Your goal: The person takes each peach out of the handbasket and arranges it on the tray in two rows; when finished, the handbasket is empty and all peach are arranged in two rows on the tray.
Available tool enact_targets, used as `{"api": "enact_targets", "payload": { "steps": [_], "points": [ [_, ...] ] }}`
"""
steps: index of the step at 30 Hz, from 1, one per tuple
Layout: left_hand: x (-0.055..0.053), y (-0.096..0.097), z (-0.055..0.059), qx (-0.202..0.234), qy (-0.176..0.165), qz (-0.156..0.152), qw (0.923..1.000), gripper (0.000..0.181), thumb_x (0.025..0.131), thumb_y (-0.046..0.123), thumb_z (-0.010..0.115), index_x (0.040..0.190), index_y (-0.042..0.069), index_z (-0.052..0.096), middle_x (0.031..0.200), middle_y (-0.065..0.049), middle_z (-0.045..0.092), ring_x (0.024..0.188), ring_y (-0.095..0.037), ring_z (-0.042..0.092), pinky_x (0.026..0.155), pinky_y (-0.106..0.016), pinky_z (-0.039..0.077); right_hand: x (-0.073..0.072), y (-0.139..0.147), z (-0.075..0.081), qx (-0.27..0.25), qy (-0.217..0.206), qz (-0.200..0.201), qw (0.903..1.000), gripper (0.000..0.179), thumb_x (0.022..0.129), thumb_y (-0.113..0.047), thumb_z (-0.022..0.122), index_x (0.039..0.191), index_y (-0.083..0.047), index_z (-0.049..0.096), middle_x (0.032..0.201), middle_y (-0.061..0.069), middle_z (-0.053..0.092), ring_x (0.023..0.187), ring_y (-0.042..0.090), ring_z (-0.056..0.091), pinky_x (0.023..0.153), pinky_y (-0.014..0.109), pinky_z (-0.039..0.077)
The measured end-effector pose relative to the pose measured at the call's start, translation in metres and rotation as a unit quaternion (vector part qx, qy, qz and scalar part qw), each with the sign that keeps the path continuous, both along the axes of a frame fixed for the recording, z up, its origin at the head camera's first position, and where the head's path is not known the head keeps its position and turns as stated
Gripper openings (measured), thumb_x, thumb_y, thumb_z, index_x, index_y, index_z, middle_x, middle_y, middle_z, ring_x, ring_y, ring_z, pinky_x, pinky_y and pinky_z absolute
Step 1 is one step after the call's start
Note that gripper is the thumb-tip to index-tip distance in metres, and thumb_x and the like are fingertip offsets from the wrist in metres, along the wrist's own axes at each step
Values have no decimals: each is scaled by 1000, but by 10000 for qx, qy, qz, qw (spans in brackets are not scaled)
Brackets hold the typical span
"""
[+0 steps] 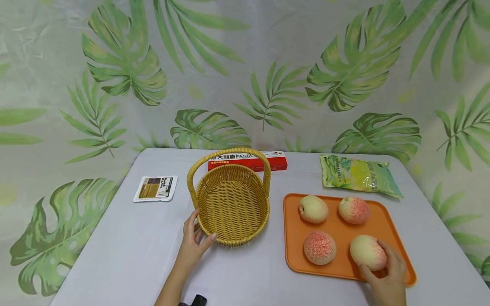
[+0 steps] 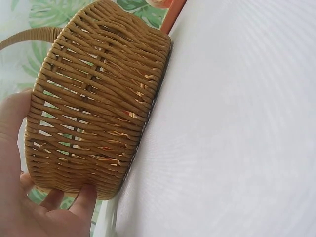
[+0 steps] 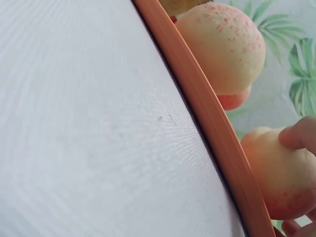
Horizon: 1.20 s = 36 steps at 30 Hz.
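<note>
A yellow-brown wicker basket (image 1: 231,204) with a tall arched handle stands mid-table, with nothing inside it. My left hand (image 1: 191,244) holds its near-left side; in the left wrist view the thumb and curled fingers (image 2: 85,200) lie against the weave (image 2: 94,98). On the right, an orange tray (image 1: 344,274) carries several peaches. My right hand (image 1: 391,272) grips the front-right peach (image 1: 365,251), thumb on the near side and fingers round its right. Another peach (image 1: 320,247) lies to its left, a pale one (image 1: 313,208) and a pink one (image 1: 354,209) behind.
Behind the basket lies a red pasta box (image 1: 275,161), partly hidden by the handle. A flat food packet (image 1: 155,188) is at the left, and a green-yellow bag (image 1: 360,174) lies beyond the tray. A leaf-patterned curtain (image 1: 268,85) hangs along the back edge.
</note>
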State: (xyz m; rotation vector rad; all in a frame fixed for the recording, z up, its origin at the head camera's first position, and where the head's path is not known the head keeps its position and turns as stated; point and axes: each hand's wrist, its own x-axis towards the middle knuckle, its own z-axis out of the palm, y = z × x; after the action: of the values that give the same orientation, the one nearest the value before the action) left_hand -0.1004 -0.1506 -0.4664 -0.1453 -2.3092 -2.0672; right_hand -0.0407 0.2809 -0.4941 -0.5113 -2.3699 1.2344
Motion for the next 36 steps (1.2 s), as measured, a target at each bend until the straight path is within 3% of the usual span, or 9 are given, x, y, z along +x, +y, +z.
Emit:
{"api": "enact_targets", "payload": {
  "steps": [5, 11, 14, 18, 24, 29, 36],
  "points": [
    [0, 0, 0, -6, -57, 2, 10000, 84, 80, 1, 65, 143, 5, 9, 139, -20, 6, 122, -40, 23, 96, -15, 28, -2, 3, -1, 105, 45, 186, 9998, 76, 66, 6, 73, 133, -10, 41, 123, -2, 31, 112, 11, 25, 82, 8, 25],
    [-5, -5, -20, 47, 73, 18, 10000, 84, 80, 5, 68, 143, 12, 12, 140, -16, 7, 122, -36, 25, 95, -12, 29, -2, 4, -4, -15, 287, 506, 9983, 69, 73, 4, 70, 134, -8, 39, 121, -14, 29, 112, 2, 26, 79, 2, 27],
    [-3, -3, -13, 8, 85, 21, 10000, 84, 80, 3, 67, 143, 9, 11, 139, -18, 7, 122, -37, 25, 95, -12, 29, -3, 2, -3, -181, 66, 435, 9989, 70, 76, 0, 70, 136, -10, 35, 125, -6, 29, 111, 4, 29, 79, 1, 27],
    [1, 1, 3, -48, -51, 10, 10000, 83, 80, -1, 65, 142, 3, 9, 139, -21, 6, 122, -40, 24, 99, -23, 28, -3, 0, 0, -387, -411, 251, 9981, 74, 78, -10, 70, 139, -13, 28, 128, 7, 25, 105, 10, 35, 75, 1, 31],
    [0, 0, 0, -73, -83, 25, 9999, 84, 80, 2, 66, 142, 5, 10, 140, -20, 7, 122, -39, 24, 101, -35, 25, -3, 0, 0, -431, -590, 313, 9968, 75, 80, -17, 69, 140, -15, 26, 130, 11, 23, 108, 11, 33, 74, 0, 28],
    [1, 0, 1, -56, -45, 14, 10000, 84, 80, 3, 66, 142, 4, 10, 139, -20, 8, 122, -40, 24, 101, -36, 25, -3, -1, -1, -371, -513, 438, 9970, 74, 80, -15, 69, 140, -15, 26, 130, 11, 26, 110, 9, 32, 77, 0, 26],
    [1, -1, -1, -92, 8, 13, 10000, 83, 80, 2, 66, 142, 4, 11, 138, -21, 9, 121, -41, 27, 100, -34, 26, -4, -2, -1, -451, -539, 456, 9965, 73, 81, -16, 68, 141, -14, 25, 132, 12, 25, 117, 19, 30, 77, 0, 27]
  ]
}}
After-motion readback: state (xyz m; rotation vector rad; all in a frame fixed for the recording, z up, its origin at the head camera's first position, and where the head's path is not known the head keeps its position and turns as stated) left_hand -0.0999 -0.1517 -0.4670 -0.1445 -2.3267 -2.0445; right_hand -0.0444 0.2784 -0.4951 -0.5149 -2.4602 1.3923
